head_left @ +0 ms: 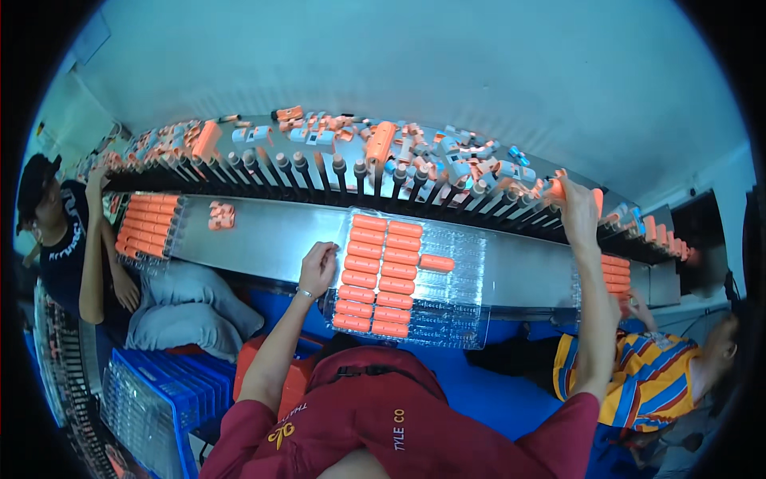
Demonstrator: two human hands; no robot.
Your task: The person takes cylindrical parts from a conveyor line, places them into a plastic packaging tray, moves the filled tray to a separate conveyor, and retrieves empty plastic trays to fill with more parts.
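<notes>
A clear plastic tray (459, 307) lies on the metal bench before me. Two columns of long orange plastic pieces (398, 270) fill its left part, and one more orange piece (437, 263) begins a third column. Just left of the tray, my left hand (319, 267) hovers with its fingers curled together, and nothing shows in them. My right hand (573, 209) is stretched far out to the right, at the row of dark upright posts (361, 180). Its fingers are closed round an orange plastic piece (556, 189), partly covered by the hand.
Loose orange and grey parts (319, 132) are heaped behind the posts. Another tray of orange pieces (148, 223) lies at left, with a small orange cluster (222, 215) beside it. One person (60, 239) sits left; another in a striped shirt (638, 375) is at right. Blue crates (171, 383) stand lower left.
</notes>
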